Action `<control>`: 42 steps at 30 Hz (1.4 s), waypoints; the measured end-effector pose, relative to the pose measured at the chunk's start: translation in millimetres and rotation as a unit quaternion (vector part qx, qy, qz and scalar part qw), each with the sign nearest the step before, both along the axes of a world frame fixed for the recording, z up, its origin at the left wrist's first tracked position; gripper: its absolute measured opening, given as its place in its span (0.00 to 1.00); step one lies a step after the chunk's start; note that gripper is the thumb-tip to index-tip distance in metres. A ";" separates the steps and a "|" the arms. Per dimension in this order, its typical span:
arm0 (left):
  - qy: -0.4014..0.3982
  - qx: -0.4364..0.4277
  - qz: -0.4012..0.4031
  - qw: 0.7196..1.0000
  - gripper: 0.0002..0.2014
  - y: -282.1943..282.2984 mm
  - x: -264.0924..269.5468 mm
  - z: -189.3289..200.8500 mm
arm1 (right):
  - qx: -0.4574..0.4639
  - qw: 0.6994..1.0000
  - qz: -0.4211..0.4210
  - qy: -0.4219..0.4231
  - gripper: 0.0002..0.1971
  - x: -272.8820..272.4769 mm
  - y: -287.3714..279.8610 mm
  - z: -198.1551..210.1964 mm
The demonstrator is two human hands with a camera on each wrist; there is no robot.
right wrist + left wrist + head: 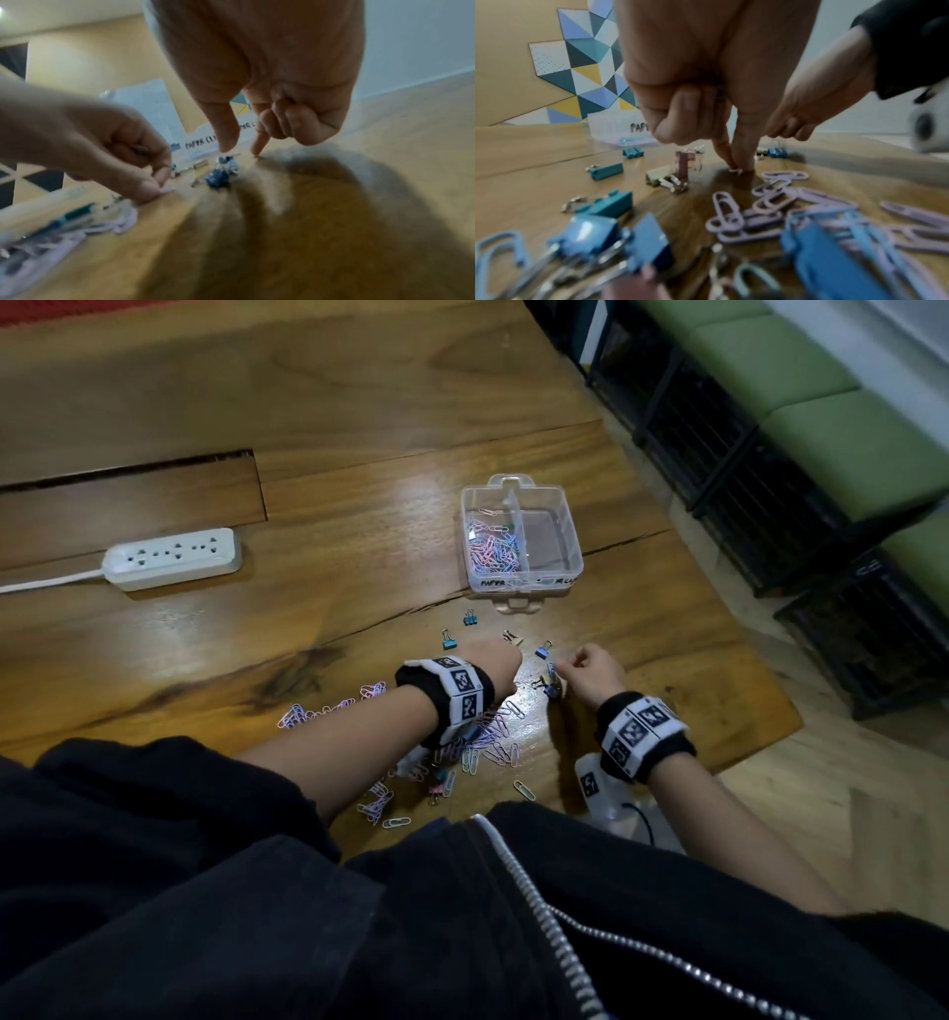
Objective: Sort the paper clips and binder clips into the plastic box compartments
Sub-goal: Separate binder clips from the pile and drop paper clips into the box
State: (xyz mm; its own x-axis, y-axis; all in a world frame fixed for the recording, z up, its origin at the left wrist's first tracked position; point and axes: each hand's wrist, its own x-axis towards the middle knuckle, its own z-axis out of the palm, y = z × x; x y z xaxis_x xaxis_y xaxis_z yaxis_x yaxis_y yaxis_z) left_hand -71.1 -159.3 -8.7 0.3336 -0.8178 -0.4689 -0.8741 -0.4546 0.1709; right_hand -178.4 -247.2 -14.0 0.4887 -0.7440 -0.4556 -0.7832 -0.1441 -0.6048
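A clear plastic box (570, 526) stands ahead on the wooden table; its left compartment holds several pastel paper clips (493, 546) and its right one looks bare. My left hand (516, 654) (739, 169) pinches a small pale paper clip (735, 170) against the table with thumb and forefinger. My right hand (562, 667) (241, 152) points thumb and forefinger down, apart, over a blue binder clip (218, 176); the thumb is just above it and nothing lies between the tips. More binder clips (449, 642) lie before the box. A heap of paper clips (493, 742) sits under my left wrist.
A white power strip (172, 558) lies at the left by a recessed slot (128, 474) in the table. The table's curved edge (770, 701) runs down the right side, with dark crates (770, 505) and green cushions (847, 439) beyond it.
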 end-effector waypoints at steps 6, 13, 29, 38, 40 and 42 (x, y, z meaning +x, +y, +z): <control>0.114 -0.009 0.060 0.992 0.14 15.0 5.6 7.3 | -0.067 0.992 0.089 0.052 0.07 14.0 -1.7 0.7; 0.718 -0.164 0.325 0.593 0.15 45.1 25.3 14.6 | -0.086 0.983 0.138 0.084 0.07 -2.1 -1.7 -1.7; 0.021 -0.036 -0.102 0.994 0.18 50.4 -1.4 -2.5 | -0.066 0.995 0.068 0.011 0.02 -18.6 1.8 -2.5; 0.301 -0.036 0.092 0.949 0.10 57.1 12.9 0.1 | 0.378 0.882 -0.113 -0.259 0.12 -37.1 18.1 12.4; 0.406 -0.048 0.188 0.893 0.09 61.2 19.4 4.3 | 0.395 0.876 -0.102 -0.256 0.11 -33.1 26.9 7.7; 0.511 -0.068 0.299 0.803 0.09 65.7 25.6 7.1 | 0.349 0.910 -0.058 -0.218 0.10 -28.0 34.5 -0.8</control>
State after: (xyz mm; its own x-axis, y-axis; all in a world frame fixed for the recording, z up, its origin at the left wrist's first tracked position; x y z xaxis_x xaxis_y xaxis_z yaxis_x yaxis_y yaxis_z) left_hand -45.6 -93.5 -1.6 0.1837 -0.7216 -0.6674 0.1233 -0.6567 0.7440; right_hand -206.4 -212.7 -14.7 0.6725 -0.4066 -0.6184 -0.4322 0.4624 -0.7742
